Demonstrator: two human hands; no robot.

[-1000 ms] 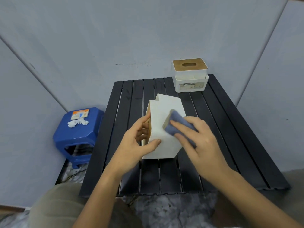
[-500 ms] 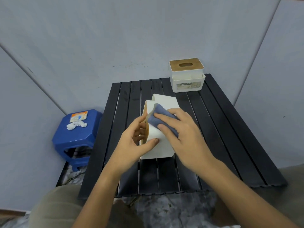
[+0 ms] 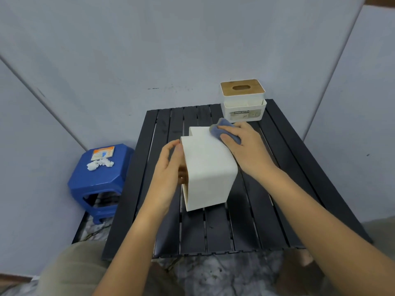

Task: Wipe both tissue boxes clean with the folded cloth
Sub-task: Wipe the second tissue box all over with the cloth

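Observation:
A white tissue box [image 3: 208, 167] lies on its side in the middle of the black slatted table [image 3: 277, 199], its wooden lid facing left. My left hand [image 3: 168, 174] holds its left side, fingers over the lid face and thumb at the top edge. My right hand [image 3: 243, 146] grips the folded blue cloth [image 3: 223, 131] and presses it on the box's far right corner. A second white tissue box [image 3: 243, 101] with a wooden lid stands upright at the table's far right edge.
A blue plastic stool [image 3: 100, 180] stands left of the table, with a small packet and crumpled white tissue on its seat. Grey walls close in behind and on both sides. My knees sit below the table's near edge over a marbled floor.
My right hand has swept the cloth from the box's near left face up to its far right corner. The box has been turned so that its broad white side faces up.

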